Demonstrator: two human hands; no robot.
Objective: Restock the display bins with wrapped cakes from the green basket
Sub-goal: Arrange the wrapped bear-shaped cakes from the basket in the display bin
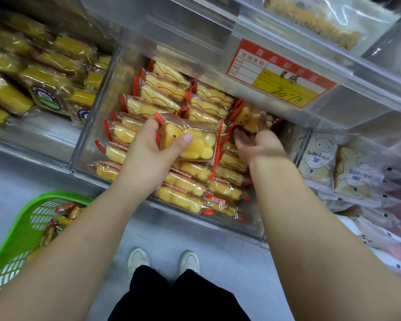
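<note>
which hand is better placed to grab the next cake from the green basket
Left, probably. The green basket sits low on the left side, nearer the left hand, though that hand holds a wrapped cake. The right hand is deep in the bin at another cake.

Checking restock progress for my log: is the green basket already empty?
No: the green basket at lower left still holds several wrapped cakes with red-edged wrappers.

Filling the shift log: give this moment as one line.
left hand: grips clear-wrapped yellow cake | right hand: tucking second wrapped cake into clear plastic bin | green basket: partly stocked
</note>
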